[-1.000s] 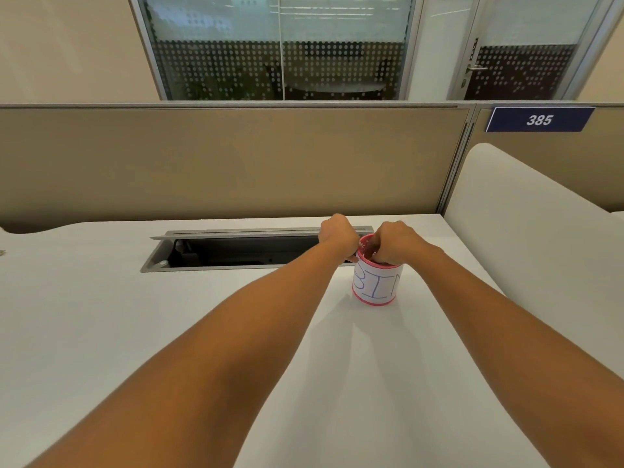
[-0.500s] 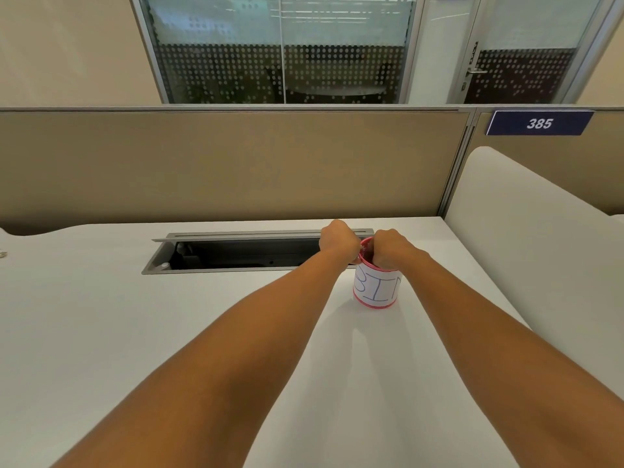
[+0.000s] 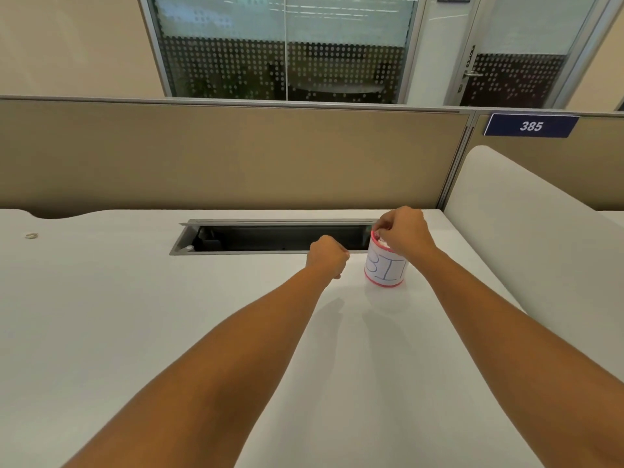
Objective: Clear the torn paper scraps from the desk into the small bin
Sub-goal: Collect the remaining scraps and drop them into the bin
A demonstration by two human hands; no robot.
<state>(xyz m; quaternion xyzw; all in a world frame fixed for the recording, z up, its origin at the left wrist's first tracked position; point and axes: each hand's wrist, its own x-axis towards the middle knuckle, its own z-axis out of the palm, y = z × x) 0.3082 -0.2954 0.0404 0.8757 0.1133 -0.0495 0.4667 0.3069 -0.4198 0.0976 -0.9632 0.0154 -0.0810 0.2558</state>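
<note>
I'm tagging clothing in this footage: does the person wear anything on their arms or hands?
Nothing visible. Left forearm and right forearm are bare to the frame edge, no sleeves. The left hand and right hand are ungloved, wrists without watch or bracelet.

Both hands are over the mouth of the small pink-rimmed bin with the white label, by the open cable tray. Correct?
No. In the head view only the right hand is over the small pink-rimmed bin with the white label; the left hand is beside it, over the white desk.
</note>
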